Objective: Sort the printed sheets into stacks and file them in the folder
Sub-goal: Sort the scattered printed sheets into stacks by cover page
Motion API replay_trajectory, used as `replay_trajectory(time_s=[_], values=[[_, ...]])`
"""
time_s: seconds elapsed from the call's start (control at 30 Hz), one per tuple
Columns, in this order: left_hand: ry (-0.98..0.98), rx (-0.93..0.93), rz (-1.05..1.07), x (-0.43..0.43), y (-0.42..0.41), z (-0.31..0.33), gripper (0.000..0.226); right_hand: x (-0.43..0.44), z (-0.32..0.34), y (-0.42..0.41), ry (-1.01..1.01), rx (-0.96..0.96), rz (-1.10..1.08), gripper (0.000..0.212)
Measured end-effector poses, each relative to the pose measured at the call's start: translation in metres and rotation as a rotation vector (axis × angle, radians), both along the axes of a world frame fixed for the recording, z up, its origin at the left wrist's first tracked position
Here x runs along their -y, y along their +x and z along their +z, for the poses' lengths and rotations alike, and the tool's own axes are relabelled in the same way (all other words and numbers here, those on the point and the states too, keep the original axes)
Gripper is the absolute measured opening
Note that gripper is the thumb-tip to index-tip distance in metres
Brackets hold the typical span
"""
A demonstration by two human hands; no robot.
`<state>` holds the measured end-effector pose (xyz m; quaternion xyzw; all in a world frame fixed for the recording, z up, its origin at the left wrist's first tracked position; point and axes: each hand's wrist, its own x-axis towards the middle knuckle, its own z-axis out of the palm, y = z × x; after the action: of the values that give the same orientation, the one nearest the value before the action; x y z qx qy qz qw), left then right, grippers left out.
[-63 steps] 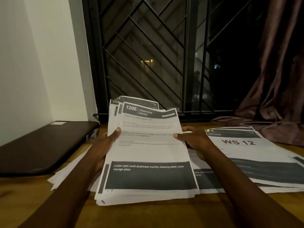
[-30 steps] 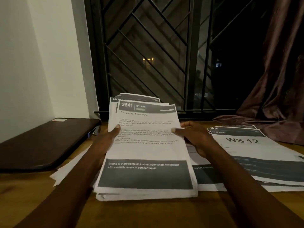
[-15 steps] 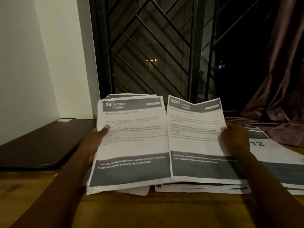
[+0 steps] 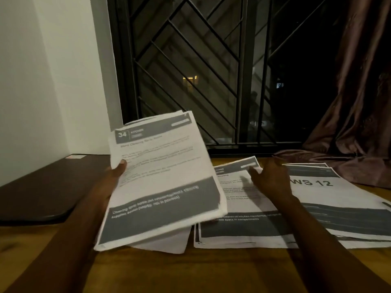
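Observation:
My left hand (image 4: 113,178) grips a thick bundle of printed sheets (image 4: 163,176) by its left edge, thumb on top, and holds it tilted above the table; the top sheet reads "34 KITCHEN". To its right a kitchen sheet (image 4: 239,225) lies flat on a low stack on the wooden table (image 4: 190,271). My right hand (image 4: 268,178) hovers over or touches that sheet's upper part with loose fingers and holds nothing. Further right lies a stack topped by a sheet marked "WS 12" (image 4: 330,199). A dark brown folder (image 4: 46,191) lies shut at the left.
A few white sheets (image 4: 167,242) lie under the held bundle. A white wall stands at the left. Behind the table are a window with a metal grille (image 4: 190,70) and a brown curtain (image 4: 355,123) whose hem drapes onto the table's far right.
My right hand took sheet 2641 off the bundle, laid it on the stack at the right and let go. The left hand's bundle now shows sheet 34 and has tilted.

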<state>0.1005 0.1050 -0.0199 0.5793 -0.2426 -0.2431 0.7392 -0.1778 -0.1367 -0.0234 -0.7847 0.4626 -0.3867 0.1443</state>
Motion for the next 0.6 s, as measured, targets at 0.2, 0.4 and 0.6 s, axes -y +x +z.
replay_trajectory(time_s=[0.2, 0.4, 0.6], values=[[0.081, 0.141, 0.024, 0.020, -0.032, -0.006, 0.041, -0.045, 0.022, 0.025, 0.645, 0.439, 0.571, 0.037], [0.029, 0.038, -0.079, 0.023, -0.049, -0.010, 0.022, -0.033, 0.007, 0.030, 0.557, 0.434, 0.513, 0.013], [0.054, 0.137, -0.001, 0.025, -0.022, -0.018, 0.019, -0.002, 0.004, 0.013, 0.401, 0.417, 0.234, 0.013]])
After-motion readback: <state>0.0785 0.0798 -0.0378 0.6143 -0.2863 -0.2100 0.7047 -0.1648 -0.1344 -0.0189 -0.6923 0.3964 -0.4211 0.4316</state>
